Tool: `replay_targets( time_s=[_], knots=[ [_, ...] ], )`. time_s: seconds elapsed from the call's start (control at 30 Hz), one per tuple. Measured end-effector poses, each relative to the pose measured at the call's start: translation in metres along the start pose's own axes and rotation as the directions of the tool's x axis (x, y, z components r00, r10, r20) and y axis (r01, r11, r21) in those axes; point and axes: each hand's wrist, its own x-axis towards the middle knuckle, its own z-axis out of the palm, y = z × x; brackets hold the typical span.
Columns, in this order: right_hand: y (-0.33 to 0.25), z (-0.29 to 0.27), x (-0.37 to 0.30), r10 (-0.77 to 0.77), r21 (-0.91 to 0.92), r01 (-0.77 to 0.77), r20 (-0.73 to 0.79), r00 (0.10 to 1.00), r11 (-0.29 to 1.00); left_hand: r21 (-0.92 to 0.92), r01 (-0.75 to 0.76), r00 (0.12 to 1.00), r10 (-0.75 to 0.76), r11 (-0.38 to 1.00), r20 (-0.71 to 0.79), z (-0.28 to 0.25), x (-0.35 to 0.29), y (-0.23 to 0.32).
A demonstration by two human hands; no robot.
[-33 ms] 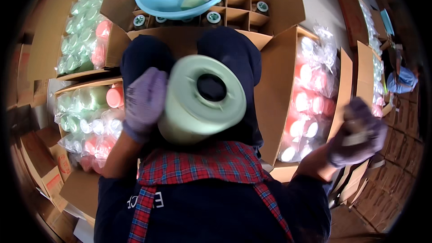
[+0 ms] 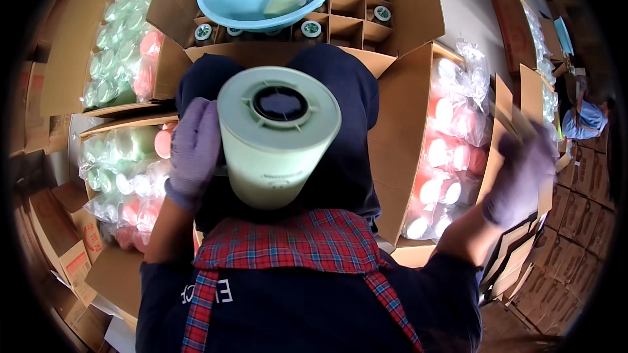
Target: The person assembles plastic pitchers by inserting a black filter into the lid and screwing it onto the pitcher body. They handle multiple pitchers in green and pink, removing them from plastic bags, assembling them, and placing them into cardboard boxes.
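In the head view, the left hand [image 2: 195, 147] is clamped at the side of the pale green jug [image 2: 276, 157], base-up over the lap [image 2: 356, 170], where steady grip should help, but the blurred right hand's [image 2: 523, 173] grip I cannot tell.

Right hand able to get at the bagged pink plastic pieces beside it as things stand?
Likely yes: the right hand is close by and the box is open on top. A raised cardboard flap stands between, so it would probably go over that; clear bags cover the pink pieces.
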Motion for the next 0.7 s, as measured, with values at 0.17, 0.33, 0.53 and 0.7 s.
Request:
replay_targets(
  time_s=[0.17, 0.33, 0.53, 0.7],
  knots=[
    [0.198, 0.074, 0.093, 0.409, -0.342, -0.401, -0.054, 0.911, 0.850, -0.120, -0.250, 0.912, 0.276, 0.961, 0.302, -0.046, -0.002, 0.013],
    [0.331, 0.151, 0.134, 0.635, -0.550, -0.546, -0.037, 0.772, 0.632, 0.281, -0.565, 0.765, 0.366, 0.776, 0.529, -0.057, -0.011, 0.007],
    [0.226, 0.203, 0.187, 0.161, -0.807, -0.099, -0.005, 0.987, 0.583, 0.478, -0.681, 0.728, 0.440, 0.555, 0.526, -0.065, -0.013, 0.000],
    [0.143, 0.316, 0.255, -0.303, -0.508, 0.759, 0.709, 0.637, 0.407, 0.531, -0.549, 0.823, 0.310, 0.645, 0.475, -0.066, -0.004, 0.008]
  ],
)
